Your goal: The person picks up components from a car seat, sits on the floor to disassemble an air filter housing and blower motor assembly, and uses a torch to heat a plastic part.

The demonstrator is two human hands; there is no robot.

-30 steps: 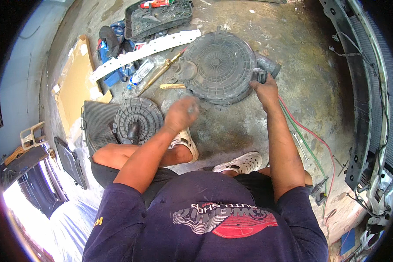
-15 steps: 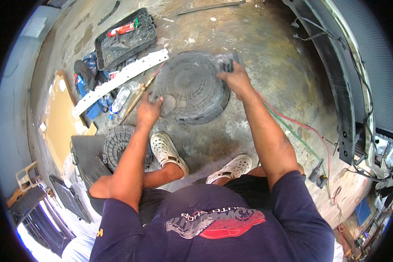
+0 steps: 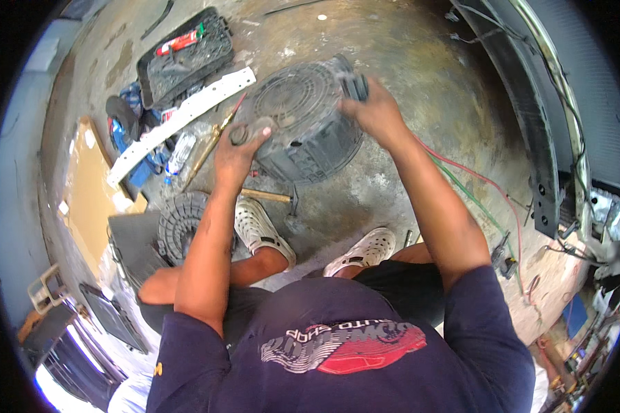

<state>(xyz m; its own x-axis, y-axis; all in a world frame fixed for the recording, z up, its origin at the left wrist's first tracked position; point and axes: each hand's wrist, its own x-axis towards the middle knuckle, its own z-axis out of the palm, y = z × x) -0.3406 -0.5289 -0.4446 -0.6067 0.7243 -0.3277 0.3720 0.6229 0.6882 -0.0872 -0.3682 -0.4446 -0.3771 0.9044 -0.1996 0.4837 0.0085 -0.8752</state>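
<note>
Stained grey concrete floor (image 3: 420, 55). Directly on it, a hammer (image 3: 267, 195). Beyond the hammer and left, a brass torch (image 3: 205, 157); farther beyond, a black tray (image 3: 145, 84). Well left of the hammer, cardboard (image 3: 91, 182) and, nearer, a mesh panel (image 3: 127, 230). Right of the hammer, a red hose (image 3: 482, 178) and a green hose (image 3: 464, 191).
</note>
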